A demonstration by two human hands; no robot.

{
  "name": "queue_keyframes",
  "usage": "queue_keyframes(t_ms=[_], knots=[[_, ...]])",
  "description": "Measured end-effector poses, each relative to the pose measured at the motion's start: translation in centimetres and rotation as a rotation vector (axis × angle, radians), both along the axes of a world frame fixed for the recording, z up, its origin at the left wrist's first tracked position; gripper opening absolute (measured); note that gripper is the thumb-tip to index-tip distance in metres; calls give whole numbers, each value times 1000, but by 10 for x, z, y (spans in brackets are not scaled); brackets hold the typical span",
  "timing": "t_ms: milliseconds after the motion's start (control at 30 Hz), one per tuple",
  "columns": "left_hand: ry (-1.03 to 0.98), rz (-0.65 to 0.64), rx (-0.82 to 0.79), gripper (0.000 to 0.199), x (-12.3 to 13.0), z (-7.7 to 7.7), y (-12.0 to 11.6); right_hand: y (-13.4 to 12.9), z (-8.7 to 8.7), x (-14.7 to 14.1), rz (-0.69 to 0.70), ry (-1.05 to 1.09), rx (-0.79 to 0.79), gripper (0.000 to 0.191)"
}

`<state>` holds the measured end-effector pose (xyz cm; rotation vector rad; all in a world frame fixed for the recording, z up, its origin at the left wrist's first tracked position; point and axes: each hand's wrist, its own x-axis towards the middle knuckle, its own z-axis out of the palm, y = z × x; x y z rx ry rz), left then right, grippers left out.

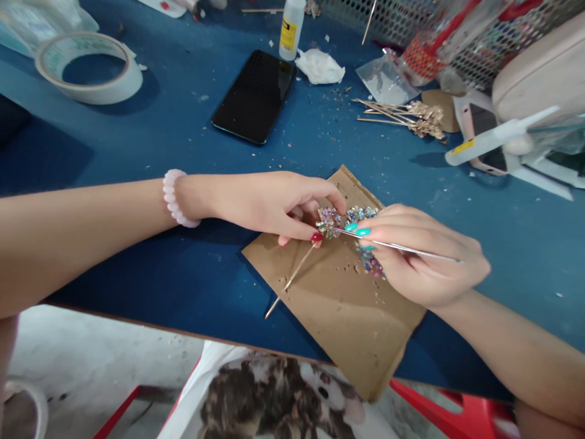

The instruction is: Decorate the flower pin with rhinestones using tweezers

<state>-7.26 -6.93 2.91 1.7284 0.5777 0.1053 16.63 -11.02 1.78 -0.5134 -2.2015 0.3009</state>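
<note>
My left hand [278, 204] pinches a hair stick [297, 271] just below its head, a flower set with pink and clear rhinestones [329, 221]. The stick's gold shaft slants down past the edge of a piece of brown cardboard [347, 323]. My right hand [420, 250] is closed around thin silver tweezers [402, 247], whose tip touches or nearly touches the flower. Loose multicoloured rhinestones [372, 265] lie in a pile on the cardboard, partly hidden by my right fingers.
On the blue table stand a roll of tape [89, 91], a black phone [256, 97], a small glue bottle [291, 30] and crumpled tissue [320, 66]. Several gold hair sticks [425, 119] lie at the right, near a white glue tube [498, 137] and metal mesh baskets [388, 24].
</note>
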Motion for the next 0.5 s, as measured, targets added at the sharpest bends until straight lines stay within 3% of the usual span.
queue_keyframes(t_ms=[400,500], knots=[[17,10,19,37,0,1,1,1,-2,-2,-37,14,-9,30],[6,7,15,36,0,1,1,6,5,-6,-19,23,6,28]])
